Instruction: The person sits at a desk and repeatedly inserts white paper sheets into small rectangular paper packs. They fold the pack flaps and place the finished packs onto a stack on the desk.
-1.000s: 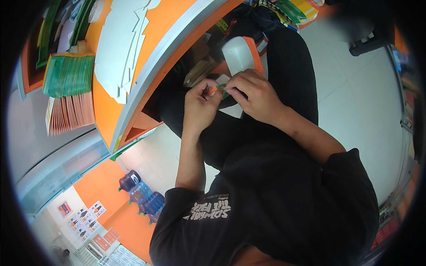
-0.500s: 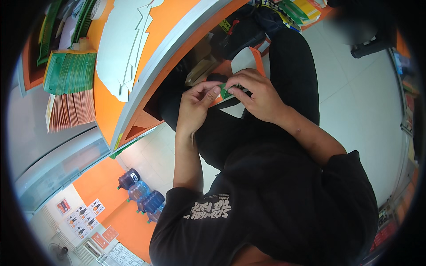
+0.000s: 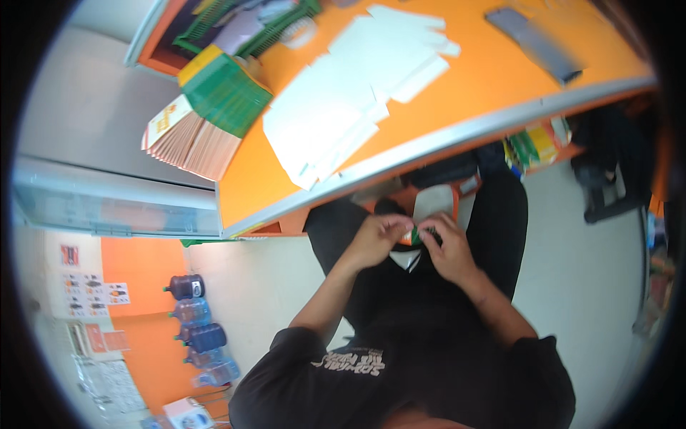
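Above the lap, a small green-and-orange piece (image 3: 408, 239) is pinched between the two hands: its left end is held by the nearly closed thumb and fingers of the left hand (image 3: 374, 242), its right end by the curled thumb and fingertips of the right hand (image 3: 453, 250). Much of the piece is covered by the fingers, so its full shape cannot be told. Just beyond the hands, a white container-like object with an orange side (image 3: 433, 201) is seen, its lower part hidden by them. The space over the knees is crossed by the grey edge (image 3: 429, 146) of an orange desk (image 3: 493, 75). On the desktop, white cut sheets (image 3: 343, 86) are spread, flanked by a fanned green-and-yellow stack (image 3: 223, 93) and a dark oblong device (image 3: 532, 43). Further off, large water bottles (image 3: 203, 336) are lined up on the floor (image 3: 275, 304).
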`<control>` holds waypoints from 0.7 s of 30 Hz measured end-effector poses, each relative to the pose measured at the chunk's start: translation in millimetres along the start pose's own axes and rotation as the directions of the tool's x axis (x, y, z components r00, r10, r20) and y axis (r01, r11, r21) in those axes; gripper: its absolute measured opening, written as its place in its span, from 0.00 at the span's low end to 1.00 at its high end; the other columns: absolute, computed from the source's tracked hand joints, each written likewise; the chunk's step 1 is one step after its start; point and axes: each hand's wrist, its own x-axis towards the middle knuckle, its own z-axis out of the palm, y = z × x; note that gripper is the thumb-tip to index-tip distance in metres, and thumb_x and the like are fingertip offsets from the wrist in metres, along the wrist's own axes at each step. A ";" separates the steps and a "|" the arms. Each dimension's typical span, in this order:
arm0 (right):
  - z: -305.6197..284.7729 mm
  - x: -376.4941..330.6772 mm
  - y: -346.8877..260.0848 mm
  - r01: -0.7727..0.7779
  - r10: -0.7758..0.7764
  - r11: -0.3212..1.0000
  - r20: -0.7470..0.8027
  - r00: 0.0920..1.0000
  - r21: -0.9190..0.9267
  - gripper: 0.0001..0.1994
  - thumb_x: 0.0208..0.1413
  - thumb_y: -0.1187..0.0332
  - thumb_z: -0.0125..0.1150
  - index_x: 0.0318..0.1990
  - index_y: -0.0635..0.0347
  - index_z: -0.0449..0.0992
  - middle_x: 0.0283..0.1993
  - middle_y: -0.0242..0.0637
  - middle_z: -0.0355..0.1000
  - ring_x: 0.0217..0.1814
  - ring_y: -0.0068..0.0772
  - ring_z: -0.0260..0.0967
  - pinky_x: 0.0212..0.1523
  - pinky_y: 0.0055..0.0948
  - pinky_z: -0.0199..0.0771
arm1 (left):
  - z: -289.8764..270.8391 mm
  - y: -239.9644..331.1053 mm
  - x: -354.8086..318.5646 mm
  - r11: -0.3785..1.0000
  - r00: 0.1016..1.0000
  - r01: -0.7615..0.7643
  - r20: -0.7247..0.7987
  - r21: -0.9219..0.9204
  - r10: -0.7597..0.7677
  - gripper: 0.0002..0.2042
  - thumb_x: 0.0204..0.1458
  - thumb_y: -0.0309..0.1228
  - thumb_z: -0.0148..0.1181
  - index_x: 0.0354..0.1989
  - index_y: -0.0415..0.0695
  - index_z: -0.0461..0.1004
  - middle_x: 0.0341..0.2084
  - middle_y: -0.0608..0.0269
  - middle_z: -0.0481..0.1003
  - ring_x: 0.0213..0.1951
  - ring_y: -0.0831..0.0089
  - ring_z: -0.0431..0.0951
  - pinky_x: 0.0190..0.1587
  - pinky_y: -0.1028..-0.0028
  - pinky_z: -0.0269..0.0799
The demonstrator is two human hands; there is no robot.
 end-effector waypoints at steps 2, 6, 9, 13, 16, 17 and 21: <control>-1.7 0.4 -4.9 -0.038 0.037 0.999 0.008 0.999 0.014 0.05 0.56 0.76 0.61 0.40 0.63 0.76 0.44 0.44 0.72 0.49 0.46 0.72 0.50 0.36 0.72 | -1.6 5.3 -1.2 0.999 1.000 -0.005 0.029 0.031 0.004 0.11 0.64 0.32 0.57 0.45 0.36 0.81 0.34 0.66 0.81 0.39 0.82 0.74 0.45 0.76 0.72; 5.3 -0.8 7.8 -0.203 0.193 0.976 0.118 0.974 0.081 0.07 0.58 0.74 0.63 0.43 0.63 0.77 0.39 0.40 0.78 0.42 0.33 0.77 0.46 0.30 0.74 | -7.6 3.0 -0.4 0.986 0.997 0.005 0.079 0.167 -0.018 0.12 0.65 0.32 0.55 0.46 0.37 0.80 0.34 0.63 0.81 0.38 0.79 0.76 0.44 0.74 0.73; 8.1 -4.0 39.6 -0.323 0.254 0.896 0.245 0.936 0.304 0.05 0.62 0.76 0.61 0.44 0.64 0.75 0.39 0.32 0.77 0.41 0.18 0.73 0.42 0.22 0.74 | -13.8 2.8 7.2 0.956 0.987 -0.078 0.157 0.281 0.034 0.12 0.64 0.33 0.55 0.45 0.38 0.80 0.34 0.58 0.82 0.38 0.74 0.79 0.45 0.71 0.73; -1.5 0.1 14.7 -0.511 0.388 0.729 0.341 0.856 0.455 0.06 0.62 0.77 0.60 0.44 0.63 0.72 0.38 0.32 0.76 0.42 0.19 0.74 0.43 0.22 0.75 | -19.7 22.1 11.4 0.943 0.972 -0.088 0.235 0.320 0.011 0.13 0.64 0.35 0.55 0.45 0.38 0.80 0.34 0.58 0.82 0.38 0.71 0.79 0.44 0.70 0.73; -0.9 -1.3 23.1 -0.456 0.326 0.724 0.326 0.888 0.518 0.07 0.62 0.77 0.60 0.45 0.62 0.71 0.38 0.31 0.76 0.42 0.19 0.75 0.44 0.23 0.76 | -19.6 33.4 6.6 0.934 0.962 -0.129 0.269 0.332 0.037 0.14 0.64 0.36 0.55 0.45 0.38 0.80 0.33 0.57 0.82 0.37 0.71 0.79 0.44 0.69 0.73; -1.4 -2.0 24.7 -0.467 0.329 0.734 0.342 0.880 0.494 0.07 0.62 0.77 0.61 0.45 0.61 0.71 0.39 0.32 0.76 0.43 0.19 0.75 0.45 0.22 0.76 | -20.5 30.9 5.4 0.926 0.961 -0.148 0.270 0.348 0.052 0.14 0.64 0.36 0.55 0.44 0.38 0.80 0.33 0.57 0.81 0.37 0.71 0.79 0.44 0.69 0.73; -6.8 3.9 20.6 -0.523 0.354 0.762 0.431 0.830 0.382 0.07 0.62 0.76 0.62 0.45 0.61 0.72 0.41 0.32 0.77 0.45 0.19 0.75 0.47 0.22 0.75 | -27.2 13.4 11.3 0.921 0.958 -0.097 0.286 0.377 -0.016 0.13 0.64 0.37 0.55 0.43 0.38 0.79 0.33 0.56 0.81 0.38 0.70 0.79 0.44 0.70 0.73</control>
